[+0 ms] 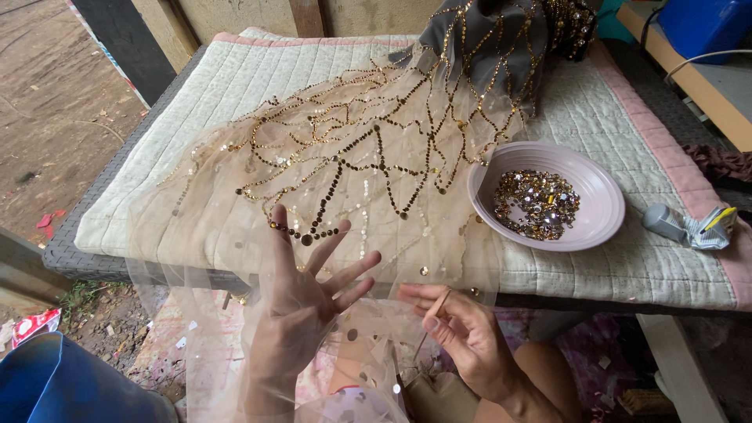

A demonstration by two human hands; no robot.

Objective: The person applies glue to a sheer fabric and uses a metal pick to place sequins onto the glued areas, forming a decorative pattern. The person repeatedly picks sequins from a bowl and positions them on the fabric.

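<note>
1. Tulle fabric (313, 172), sheer beige, sewn with lines of gold sequins; it lies across the quilted pad (611, 266) on the table and spills over the near edge onto the person's lap.
2. Left hand (301, 313), under the hanging tulle, fingers spread wide apart and closed on nothing; the sheer cloth drapes over them. Sequin lines lie at 12 o'clock from it, just beyond the fingertips.
3. Right hand (462, 333), at 3 o'clock from the left and nearer the bowl; thumb and forefinger pinched together on a thin stick-like tool (439, 304), probably a needle, whose long axis runs toward 1 o'clock. Any thread is too fine to make out.
4. Pink bowl (599, 227) of gold sequins and beads (536, 204), at 1 o'clock from the right hand, resting on the pad beside the fabric's edge.
5. Grey embellished cloth (486, 47), bunched at the far side, 12 o'clock.
6. Small grey tube (666, 222) and wrapper at 3 o'clock, partly cut off; contents unclear.
</note>
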